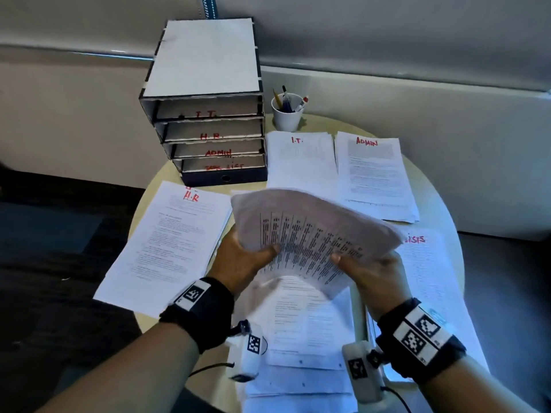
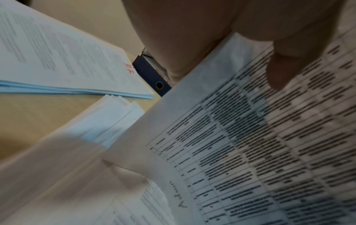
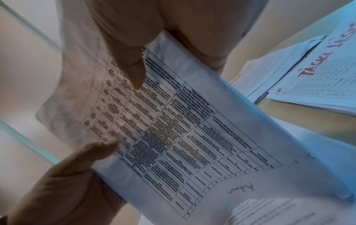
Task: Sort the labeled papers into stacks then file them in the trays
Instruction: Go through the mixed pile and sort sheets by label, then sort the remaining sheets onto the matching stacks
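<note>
Left hand (image 1: pixel 238 257) and right hand (image 1: pixel 374 271) pinch curled Admin sheet (image 1: pixel 310 234) above table (image 1: pixel 447 204) centre, thumbs on top

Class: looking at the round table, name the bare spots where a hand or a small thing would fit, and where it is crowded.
Bare wood shows on the table along the far right rim beyond the ADMIN stack, and on the left rim between the H.R stack and the trays. The centre and near side are crowded with papers.

both hands (image 1: pixel 241 257) (image 1: pixel 372 272) gripping a curved table sheet (image 1: pixel 310 234), labeled stacks (image 1: pixel 176 239) on round worktop (image 1: pixel 441 204), four-tier tray unit (image 1: pixel 208 114) behind
</note>
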Action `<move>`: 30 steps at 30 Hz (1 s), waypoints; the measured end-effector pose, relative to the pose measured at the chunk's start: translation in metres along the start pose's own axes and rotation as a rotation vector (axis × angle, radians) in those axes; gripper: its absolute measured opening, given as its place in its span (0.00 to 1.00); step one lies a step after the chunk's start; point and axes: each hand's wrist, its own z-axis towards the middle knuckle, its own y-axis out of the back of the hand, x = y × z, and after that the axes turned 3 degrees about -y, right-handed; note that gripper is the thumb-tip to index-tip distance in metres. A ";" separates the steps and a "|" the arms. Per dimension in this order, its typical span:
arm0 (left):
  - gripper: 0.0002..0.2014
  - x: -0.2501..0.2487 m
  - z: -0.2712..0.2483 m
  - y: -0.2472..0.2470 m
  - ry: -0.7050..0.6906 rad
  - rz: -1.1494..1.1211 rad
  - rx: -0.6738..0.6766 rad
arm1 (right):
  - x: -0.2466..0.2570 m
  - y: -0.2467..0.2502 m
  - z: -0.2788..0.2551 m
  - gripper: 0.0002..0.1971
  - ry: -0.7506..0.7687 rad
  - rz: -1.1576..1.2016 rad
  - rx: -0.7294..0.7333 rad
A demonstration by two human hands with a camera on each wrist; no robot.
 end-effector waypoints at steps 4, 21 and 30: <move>0.14 0.014 0.010 -0.003 0.038 0.184 0.096 | 0.000 0.003 0.010 0.08 -0.049 -0.057 -0.052; 0.01 -0.116 0.022 -0.067 -0.725 1.344 0.601 | 0.084 0.059 0.016 0.08 0.638 -1.481 0.123; 0.25 -0.023 0.063 -0.011 -0.126 0.909 -0.021 | 0.079 0.164 0.139 0.05 -0.196 -0.667 0.020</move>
